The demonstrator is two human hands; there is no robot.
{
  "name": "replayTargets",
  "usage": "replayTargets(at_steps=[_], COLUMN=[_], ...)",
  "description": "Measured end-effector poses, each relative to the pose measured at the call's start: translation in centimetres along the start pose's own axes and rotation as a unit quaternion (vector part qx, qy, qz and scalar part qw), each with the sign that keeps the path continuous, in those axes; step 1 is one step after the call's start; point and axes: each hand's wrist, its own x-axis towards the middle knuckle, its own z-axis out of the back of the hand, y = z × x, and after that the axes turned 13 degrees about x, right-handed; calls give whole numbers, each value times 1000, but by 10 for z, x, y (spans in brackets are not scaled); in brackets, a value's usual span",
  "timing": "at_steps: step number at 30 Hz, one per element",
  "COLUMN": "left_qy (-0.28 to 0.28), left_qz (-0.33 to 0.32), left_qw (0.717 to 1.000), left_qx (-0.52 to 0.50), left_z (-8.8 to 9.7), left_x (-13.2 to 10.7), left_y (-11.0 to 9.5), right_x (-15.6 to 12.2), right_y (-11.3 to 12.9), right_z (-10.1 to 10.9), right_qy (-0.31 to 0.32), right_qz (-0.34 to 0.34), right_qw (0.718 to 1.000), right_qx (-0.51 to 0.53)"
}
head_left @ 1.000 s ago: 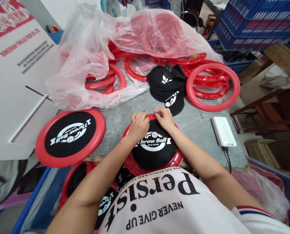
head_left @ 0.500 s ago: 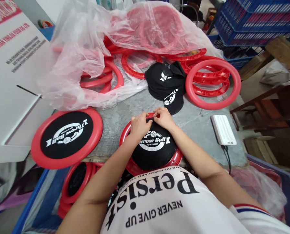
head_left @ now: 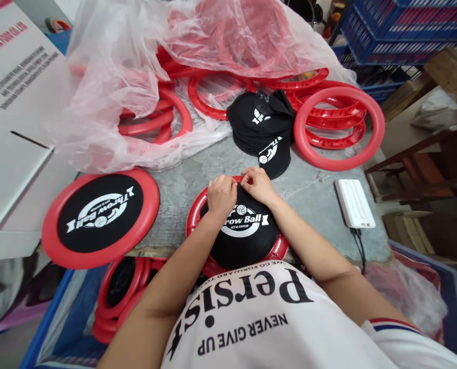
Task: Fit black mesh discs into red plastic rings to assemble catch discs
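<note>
A red plastic ring [head_left: 193,214] lies on the grey table in front of me, with a black mesh cover [head_left: 247,238] printed "Throw Ball" stretched over it. My left hand [head_left: 221,193] and my right hand [head_left: 256,184] are both closed, pinching the cover's far edge against the ring's far rim. The two hands almost touch each other. My arms reach over my white printed shirt.
A finished red and black disc [head_left: 100,216] lies at the left. Loose black covers [head_left: 265,130] and several red rings [head_left: 339,128] sit beyond, more under a plastic bag [head_left: 136,77]. A white power bank [head_left: 354,203] is at the right; more discs [head_left: 117,294] sit below the table edge.
The camera has tipped slightly. My hands have drawn closer together at the ring's far rim, and the cover's edge has been pulled further over it.
</note>
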Motion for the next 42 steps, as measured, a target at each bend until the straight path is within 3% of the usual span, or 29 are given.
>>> replayTargets(at_steps=[15, 24, 34, 42], left_qy=[7, 21, 3, 28], left_qz=[-11, -51, -52, -59], left_qw=[999, 998, 998, 997], left_qx=[29, 17, 20, 43], left_z=[2, 4, 2, 7], left_x=[1, 1, -2, -2], left_y=[-3, 0, 2, 0], right_x=[-1, -2, -1, 0], right_y=[1, 0, -2, -3], right_z=[0, -1, -2, -5], right_qy=[-1, 2, -4, -6], right_qz=[0, 0, 8, 7], right_qw=[1000, 1000, 999, 999], right_qx=[-1, -7, -33, -46])
